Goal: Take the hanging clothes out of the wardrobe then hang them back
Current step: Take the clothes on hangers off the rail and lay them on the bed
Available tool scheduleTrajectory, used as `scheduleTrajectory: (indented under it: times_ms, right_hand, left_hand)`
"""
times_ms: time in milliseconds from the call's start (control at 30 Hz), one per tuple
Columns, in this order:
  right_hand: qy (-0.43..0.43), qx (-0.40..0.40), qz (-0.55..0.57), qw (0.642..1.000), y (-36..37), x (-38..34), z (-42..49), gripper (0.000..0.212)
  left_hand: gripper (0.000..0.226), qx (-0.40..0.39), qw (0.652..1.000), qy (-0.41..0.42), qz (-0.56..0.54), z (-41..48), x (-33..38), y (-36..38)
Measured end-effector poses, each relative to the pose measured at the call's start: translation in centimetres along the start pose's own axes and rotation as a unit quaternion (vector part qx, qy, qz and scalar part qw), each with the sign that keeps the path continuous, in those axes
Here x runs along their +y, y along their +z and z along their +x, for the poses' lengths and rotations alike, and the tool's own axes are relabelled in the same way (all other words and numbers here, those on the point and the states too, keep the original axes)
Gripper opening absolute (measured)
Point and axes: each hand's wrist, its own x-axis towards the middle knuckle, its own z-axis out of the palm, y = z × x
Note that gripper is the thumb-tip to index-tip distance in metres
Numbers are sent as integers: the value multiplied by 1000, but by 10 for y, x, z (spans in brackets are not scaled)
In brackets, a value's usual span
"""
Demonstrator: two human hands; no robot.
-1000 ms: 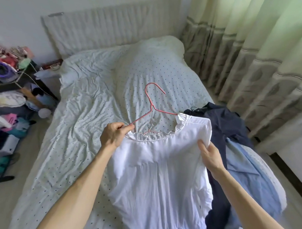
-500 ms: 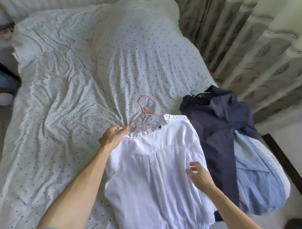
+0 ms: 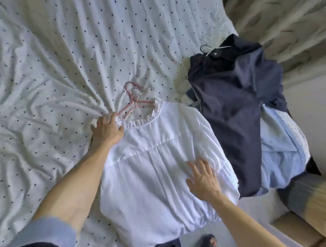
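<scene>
A white blouse (image 3: 151, 180) lies flat on the dotted bedsheet (image 3: 62, 53), with a pink wire hanger (image 3: 134, 98) sticking out of its frilled neckline. My left hand (image 3: 106, 131) rests palm down on the blouse's left shoulder, fingertips touching the collar and the hanger's arm, fingers loose. Further down, my right hand (image 3: 203, 177) lies spread flat on the blouse's right side and holds nothing. To the right, a navy shirt (image 3: 232, 101) on its own hanger (image 3: 214, 50) lies over a light blue shirt (image 3: 277, 155).
The bed's right edge runs just past the pile of shirts, with a patterned curtain (image 3: 284, 15) hanging beyond it. A foot in a dark slipper (image 3: 208, 242) stands on the floor at the bottom. The wardrobe is out of view.
The blouse has come down from being held up to lying flat on the bed. My right hand let go of its shoulder and now presses its side. The view tilted down.
</scene>
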Motion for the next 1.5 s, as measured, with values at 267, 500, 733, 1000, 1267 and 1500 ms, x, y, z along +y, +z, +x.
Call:
scheduleTrajectory:
  times_ms: [267,500,733,1000,1267,1500]
  right_hand:
    - [-3,-98,11,995,-5,-10,-9,67]
    - [23,7,172,985,-62,23,-59,46]
    - [84,231,249,937,-99,120,-207,43]
    - [233,444,288,816,-31,240,-443,45]
    - [445,578,313,608,111,304,-675,48]
    - [578,606,289,463,210,307,-814,49]
  left_hand:
    - [81,-219,973,51,57,-97,45,84]
    - [66,-323,938,72,100,-161,75,61]
    - [58,-213,938,243,125,-248,209,-21]
    - [57,-38,811,566,144,-455,393,-31]
    - [54,-49,589,790,166,-740,510,62]
    - [53,-62,399,901,160,-949,542,135]
